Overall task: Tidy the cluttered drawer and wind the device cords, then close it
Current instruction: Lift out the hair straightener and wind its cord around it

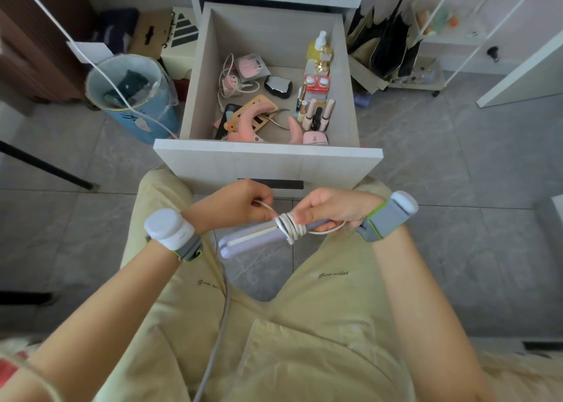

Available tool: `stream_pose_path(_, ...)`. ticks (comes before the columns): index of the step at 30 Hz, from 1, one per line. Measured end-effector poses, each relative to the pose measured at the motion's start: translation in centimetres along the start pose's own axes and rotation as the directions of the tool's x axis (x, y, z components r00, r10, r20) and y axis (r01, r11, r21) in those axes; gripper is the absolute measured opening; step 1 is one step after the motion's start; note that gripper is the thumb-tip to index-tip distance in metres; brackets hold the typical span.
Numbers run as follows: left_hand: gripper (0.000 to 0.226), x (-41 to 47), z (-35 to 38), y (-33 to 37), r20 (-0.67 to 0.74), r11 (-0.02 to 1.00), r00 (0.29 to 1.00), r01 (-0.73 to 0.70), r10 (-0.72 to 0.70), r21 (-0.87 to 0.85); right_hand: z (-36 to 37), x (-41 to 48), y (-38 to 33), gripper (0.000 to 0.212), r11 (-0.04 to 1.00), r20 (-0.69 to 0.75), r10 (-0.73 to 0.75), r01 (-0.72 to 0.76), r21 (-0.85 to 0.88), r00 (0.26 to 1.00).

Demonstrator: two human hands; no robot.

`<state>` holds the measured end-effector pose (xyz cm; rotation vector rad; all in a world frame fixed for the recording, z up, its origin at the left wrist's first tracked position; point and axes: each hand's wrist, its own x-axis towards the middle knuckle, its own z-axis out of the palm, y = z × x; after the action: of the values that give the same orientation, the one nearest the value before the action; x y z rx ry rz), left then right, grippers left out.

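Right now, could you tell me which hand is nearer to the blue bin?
Left. The left hand sits below-right of the blue bin; the right hand lies farther right.

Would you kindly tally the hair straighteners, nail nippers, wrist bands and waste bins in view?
hair straightener: 1
nail nippers: 1
wrist bands: 2
waste bin: 1
Total: 5

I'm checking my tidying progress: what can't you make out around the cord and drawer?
Head view, white cord: free end hidden in the left hand's fingers.
Head view, hair straightener: rear end covered by the right hand.
Head view, drawer: nearest floor strip blocked by its front panel.
Head view, cosmetic tubes: labels too small to read.
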<state>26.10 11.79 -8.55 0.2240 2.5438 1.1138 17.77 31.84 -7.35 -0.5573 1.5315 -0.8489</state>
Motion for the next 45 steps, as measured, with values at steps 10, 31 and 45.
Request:
stream_pose_path(10,0.023,0.0,-0.1,3.2,-0.315,0.949,0.949,0.100,0.000,0.301,0.3,0.2,-0.4,0.055,0.991,-0.312,0.126,-0.135,-0.009,0.942)
stream_pose_path(31,0.045,1.1,5.7,2.9,0.131,0.816,0.987,0.001,0.092,-0.577,1.5,-0.4,0.2,0.064,0.632,-0.455,0.071,0.313,0.709,0.888)
stream_pose_path(45,0.040,0.9,2.3,-0.5,0.093,0.954,0.990,0.124,-0.102,-0.272,1.3,-1.2,0.5,0.022,0.940,-0.166,-0.033,0.087,0.329,0.986)
